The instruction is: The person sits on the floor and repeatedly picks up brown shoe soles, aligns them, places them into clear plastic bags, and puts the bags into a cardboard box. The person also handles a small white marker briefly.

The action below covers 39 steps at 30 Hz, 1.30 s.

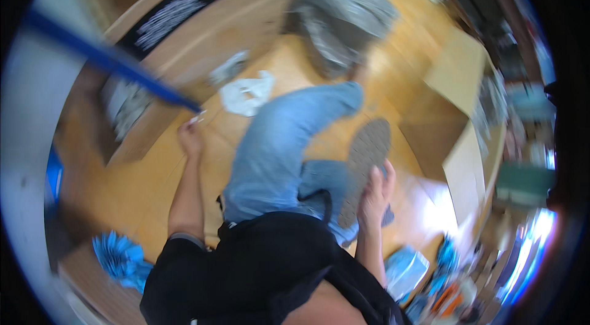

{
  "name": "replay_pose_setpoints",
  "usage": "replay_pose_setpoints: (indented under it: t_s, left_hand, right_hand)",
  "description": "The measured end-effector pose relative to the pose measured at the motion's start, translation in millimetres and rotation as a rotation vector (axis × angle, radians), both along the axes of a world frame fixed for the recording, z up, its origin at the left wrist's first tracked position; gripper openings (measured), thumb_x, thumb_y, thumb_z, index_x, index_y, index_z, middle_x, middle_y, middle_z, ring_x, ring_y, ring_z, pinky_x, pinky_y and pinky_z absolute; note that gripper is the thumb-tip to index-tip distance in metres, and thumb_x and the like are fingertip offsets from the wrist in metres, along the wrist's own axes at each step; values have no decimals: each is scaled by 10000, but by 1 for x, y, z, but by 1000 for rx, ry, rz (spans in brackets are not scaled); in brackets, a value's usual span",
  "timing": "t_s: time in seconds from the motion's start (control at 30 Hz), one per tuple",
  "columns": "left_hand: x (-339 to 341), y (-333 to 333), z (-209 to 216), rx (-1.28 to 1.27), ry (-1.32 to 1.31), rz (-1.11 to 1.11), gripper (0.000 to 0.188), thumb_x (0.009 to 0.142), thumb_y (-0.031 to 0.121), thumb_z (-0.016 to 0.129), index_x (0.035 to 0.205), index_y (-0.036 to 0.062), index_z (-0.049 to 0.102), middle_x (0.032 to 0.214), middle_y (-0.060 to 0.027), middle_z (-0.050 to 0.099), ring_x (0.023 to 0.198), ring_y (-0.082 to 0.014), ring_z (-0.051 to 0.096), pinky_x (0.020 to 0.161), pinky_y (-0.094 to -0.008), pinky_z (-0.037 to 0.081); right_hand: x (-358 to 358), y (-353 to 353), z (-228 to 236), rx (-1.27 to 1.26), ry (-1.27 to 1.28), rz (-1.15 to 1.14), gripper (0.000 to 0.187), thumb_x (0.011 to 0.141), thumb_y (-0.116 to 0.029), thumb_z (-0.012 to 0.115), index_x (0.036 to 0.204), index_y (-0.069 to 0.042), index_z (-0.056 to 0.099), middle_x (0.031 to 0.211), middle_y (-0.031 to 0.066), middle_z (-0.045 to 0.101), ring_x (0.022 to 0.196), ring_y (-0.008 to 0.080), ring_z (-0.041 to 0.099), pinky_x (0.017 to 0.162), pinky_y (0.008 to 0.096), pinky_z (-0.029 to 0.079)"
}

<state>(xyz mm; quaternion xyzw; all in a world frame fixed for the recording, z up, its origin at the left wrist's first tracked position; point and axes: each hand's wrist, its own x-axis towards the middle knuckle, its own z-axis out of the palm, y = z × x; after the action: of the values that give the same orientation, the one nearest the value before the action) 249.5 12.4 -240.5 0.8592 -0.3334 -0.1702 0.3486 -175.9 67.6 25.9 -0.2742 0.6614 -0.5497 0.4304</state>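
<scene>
My right hand grips a long grey-brown shoe sole with a textured face, held tilted beside my bent legs in blue jeans. A small grey-blue piece shows just below that hand; its kind is unclear. Out to the left, my left hand is closed near the floor. Small white bits show at its fingertips, too blurred to name. Right beside them ends a blue pole. A torn white sheet lies on the floor between that hand and the boxes.
A long cardboard box with a black printed band stands at the upper left. A grey plastic bag lies beyond my legs. On the right is an open cardboard box. Blue plastic lies lower left, wrapped packets lower right.
</scene>
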Motion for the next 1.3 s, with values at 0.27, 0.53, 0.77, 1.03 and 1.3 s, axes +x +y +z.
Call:
replay_pose_setpoints:
  t_s: [0.27, 0.53, 0.77, 1.03, 1.3]
  left_hand:
    - [-135, -5, 222, -629, 544, -382, 133, 902, 49, 641, 1026, 6, 623, 897, -68, 642, 749, -94, 594, 660, -222, 498]
    - [-281, -24, 311, -777, 31, -1253, 237, 704, -40, 744, 918, 20, 663, 842, -102, 631, 699, -232, 612, 628, -296, 504]
    - [-257, -16, 299, -534, 41, -1231, 156, 736, -1, 720, 881, 27, 670, 816, -89, 630, 706, -201, 628, 610, -290, 505]
    - [-79, 3, 171, -352, 355, -39, 129, 909, 107, 637, 1000, 15, 635, 826, -5, 598, 646, -56, 489, 544, -198, 382]
    - [-85, 6, 173, -401, 469, -1, 205, 946, 195, 602, 1054, 21, 617, 919, -39, 626, 730, -87, 534, 613, -224, 435]
  right_hand:
    - [18, -6, 38, -285, -75, 157, 479, 939, 12, 526, 1381, -38, 350, 863, 28, 603, 688, 29, 500, 596, 184, 387]
    - [5, 2, 33, -249, 290, 180, 512, 913, 7, 585, 1404, -34, 443, 853, -8, 586, 689, 17, 436, 624, 180, 390]
    - [-13, 11, 27, -252, 125, 45, 515, 923, 17, 565, 1416, -27, 420, 891, 3, 571, 722, 20, 458, 646, 177, 391]
    - [-13, 1, 30, -303, 40, 13, 532, 943, 16, 540, 1443, -23, 360, 958, 30, 602, 775, 30, 496, 695, 179, 411]
    - [12, -11, 38, -377, 28, 102, 577, 959, 22, 451, 1492, -34, 238, 1024, 64, 592, 872, 82, 538, 804, 226, 431]
